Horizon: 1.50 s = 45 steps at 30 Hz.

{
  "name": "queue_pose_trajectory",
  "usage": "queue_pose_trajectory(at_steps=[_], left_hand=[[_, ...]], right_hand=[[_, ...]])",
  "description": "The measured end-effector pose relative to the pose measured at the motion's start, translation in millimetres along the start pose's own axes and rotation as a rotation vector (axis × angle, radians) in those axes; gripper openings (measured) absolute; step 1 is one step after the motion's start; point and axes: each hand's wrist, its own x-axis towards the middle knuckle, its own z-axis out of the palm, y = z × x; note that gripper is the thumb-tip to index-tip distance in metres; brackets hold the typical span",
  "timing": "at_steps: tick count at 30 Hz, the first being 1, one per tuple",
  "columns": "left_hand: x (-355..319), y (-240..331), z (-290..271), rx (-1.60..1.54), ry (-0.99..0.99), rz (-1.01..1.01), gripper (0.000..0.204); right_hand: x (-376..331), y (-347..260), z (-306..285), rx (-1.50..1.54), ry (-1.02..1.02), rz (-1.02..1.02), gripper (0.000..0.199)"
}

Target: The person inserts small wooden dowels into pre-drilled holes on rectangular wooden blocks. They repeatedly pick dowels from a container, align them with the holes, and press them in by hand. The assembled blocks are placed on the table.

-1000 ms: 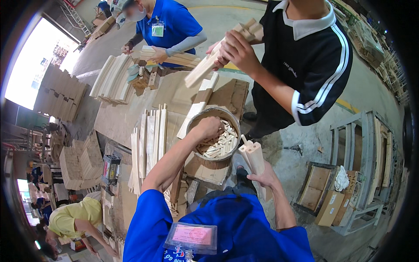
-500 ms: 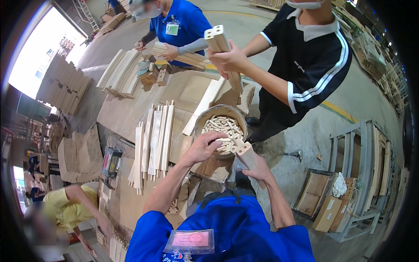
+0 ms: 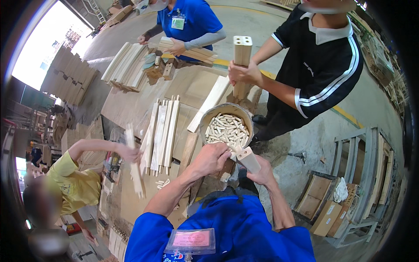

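Note:
My right hand point(image 3: 262, 170) is wrapped round pale wooden bars point(image 3: 249, 160), tilted, with round holes in their upper ends. Close beside those ends, my left hand point(image 3: 211, 158) is closed in a pinch, with a short wooden dowel point(image 3: 232, 149) at its fingertips; the palm is hidden. A dowel stub appears to stick up from the bars' end. Just beyond both hands stands a round tub point(image 3: 204, 127) holding many short dowels point(image 3: 226, 126).
Long wooden slats point(image 3: 162, 135) with pegged ends lie on the table at left. A co-worker in black point(image 3: 321, 65) holds drilled bars upright across the tub. Another in blue point(image 3: 187, 22) handles slats; one in yellow point(image 3: 78, 183) reaches in from the left. A grey rack point(image 3: 364, 183) stands right.
My left hand has drawn back from over the tub's dowels toward the bar ends. The yellow-sleeved co-worker has lifted slats at left, and the black-shirted one's bars are now upright.

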Motion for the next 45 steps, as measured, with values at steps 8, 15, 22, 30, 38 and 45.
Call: queue_pose_trajectory(at_steps=[8,15,22,30,38,45], left_hand=[[12.5,0.5,18.2,-0.229,-0.069,-0.156,0.018],[89.3,-98.3,23.2,-0.190,-0.338,-0.435,0.025],[108.5,-108.9,59.3,0.651,-0.549,-0.232,0.025],[78.6,-95.2,29.4,0.719,-0.586,-0.238,0.027],[85.0,-78.1,36.6,0.819,-0.691,-0.206,0.023],[74.4,-75.3,-3.8,0.231,-0.449,-0.151,0.033]], right_hand=[[-4.9,-11.4,-2.4,-0.065,0.178,-0.013,0.074],[-16.5,-13.1,0.0,0.076,0.066,0.244,0.064],[-23.0,-18.7,-10.3,0.093,0.075,0.233,0.057],[-45.4,-16.5,-1.2,0.067,0.086,0.189,0.057],[-49.4,-8.9,-0.1,-0.001,0.049,0.188,0.066],[-52.6,-9.6,-1.8,-0.042,0.041,0.170,0.059]])
